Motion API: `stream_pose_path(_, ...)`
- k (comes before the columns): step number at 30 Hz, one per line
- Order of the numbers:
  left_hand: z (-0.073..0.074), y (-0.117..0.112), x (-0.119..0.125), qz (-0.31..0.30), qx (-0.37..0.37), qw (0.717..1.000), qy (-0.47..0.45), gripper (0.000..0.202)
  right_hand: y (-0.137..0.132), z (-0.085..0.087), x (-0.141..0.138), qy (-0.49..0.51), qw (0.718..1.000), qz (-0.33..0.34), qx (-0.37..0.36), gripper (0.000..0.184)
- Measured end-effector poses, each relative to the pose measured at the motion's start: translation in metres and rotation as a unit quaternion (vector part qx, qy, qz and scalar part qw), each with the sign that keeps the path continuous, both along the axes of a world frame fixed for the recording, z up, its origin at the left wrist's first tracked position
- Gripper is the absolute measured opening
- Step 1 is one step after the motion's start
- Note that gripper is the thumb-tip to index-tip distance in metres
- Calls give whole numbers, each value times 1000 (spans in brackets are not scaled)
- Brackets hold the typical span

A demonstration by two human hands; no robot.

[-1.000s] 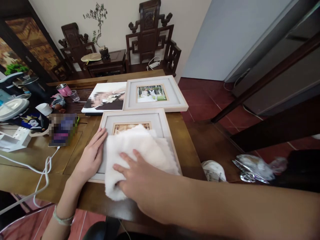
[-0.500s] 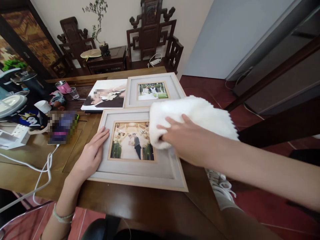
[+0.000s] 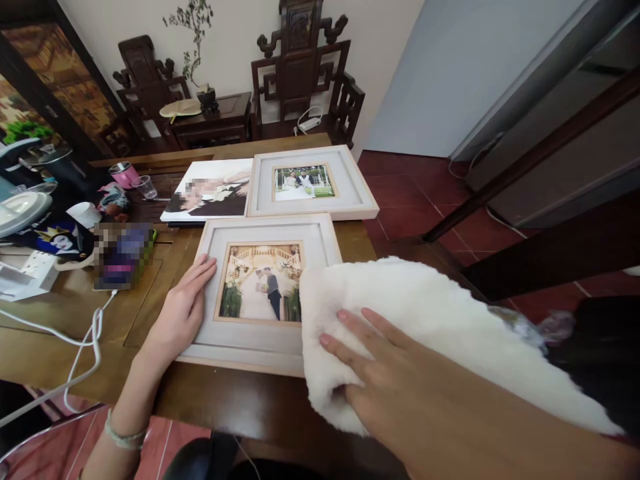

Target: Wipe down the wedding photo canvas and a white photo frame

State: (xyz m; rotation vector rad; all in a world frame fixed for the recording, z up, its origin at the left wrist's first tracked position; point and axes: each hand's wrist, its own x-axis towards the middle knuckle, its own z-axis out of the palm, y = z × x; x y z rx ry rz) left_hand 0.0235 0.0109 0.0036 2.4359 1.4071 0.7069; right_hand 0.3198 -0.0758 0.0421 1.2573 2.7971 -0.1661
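Note:
A pale framed wedding photo lies flat near the front edge of the wooden table. My left hand rests flat on the frame's left side, fingers stretched out. My right hand presses a fluffy white cloth down on the frame's right side, fingers spread on top and the thumb tucked under the cloth's near edge. The cloth covers the frame's right border and hangs past the table's right edge.
A second framed photo and an unframed print lie farther back. On the left are a phone with a white cable, a pink cup, a white cup and other clutter. Carved chairs stand behind; red tile floor lies to the right.
My right hand swept the cloth from the frame's near left, up to its far right corner, then down to its near right side. The left hand stayed put.

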Motion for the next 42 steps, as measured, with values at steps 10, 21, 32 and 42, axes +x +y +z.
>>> stream_pose_path(10,1,0,-2,-21,-5,1000,-3,45,108,4,-21,-63,993,-12,97,57)
stream_pose_path(21,-2,-1,0,9,0,1000,-11,44,42,21,-52,-78,990,-12,-119,44)
stream_pose_path(32,0,-1,-1,-15,-9,1000,0,45,80,-3,-45,27,999,35,-16,58)
stream_pose_path(42,0,-1,-1,-1,-9,1000,-9,45,90,-1,-54,-28,1000,3,-15,55)
